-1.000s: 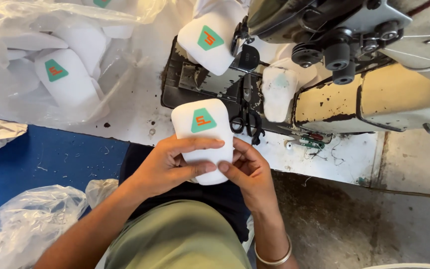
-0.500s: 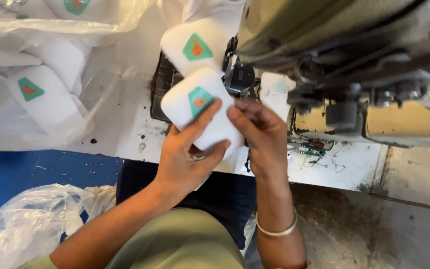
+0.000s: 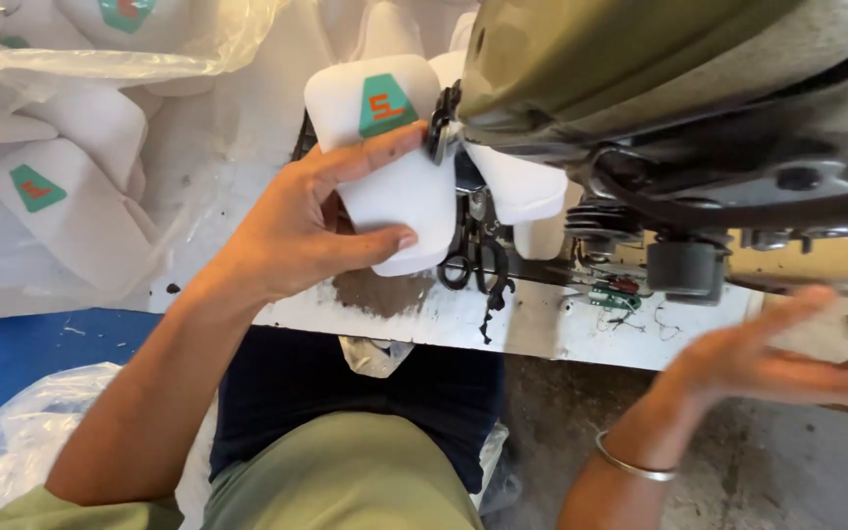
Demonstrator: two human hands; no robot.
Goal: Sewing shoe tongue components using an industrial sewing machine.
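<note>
- Now up at the machine head (image 3: 640, 88): white panel (image 3: 385, 157), with its green badge (image 3: 386, 104), lifted from over the lap to the front of the needle area, right edge tucked against the dark metal part there.
- Held by left hand (image 3: 296, 231) alone, where a second ago both hands cradled it; suggests positioning finished and one hand enough to steady the piece.
- Left hand half-closed around the panel: thumb pressed across the lower part, fingers (image 3: 385, 147) lying over the upper face just under the badge, wrist bent back, forearm rising from lower left.
- Right hand (image 3: 787, 358) gone from the panel, now well apart at the far right, open and flat, fingers stretched out together, palm up or turned inward (blurred, hard to tell), holding nothing; thin bangle (image 3: 635, 461) on the wrist.
- Second white piece (image 3: 527, 186) just behind the held one, under the machine head, touching or nearly so.
- Black scissors (image 3: 478, 260) hanging just below the panel's right corner, over the table edge (image 3: 542, 329).
- More badge panels (image 3: 61, 211) in clear plastic on the left, untouched.
- Head camera closer to the machine than before, so the machine fills the upper right.
</note>
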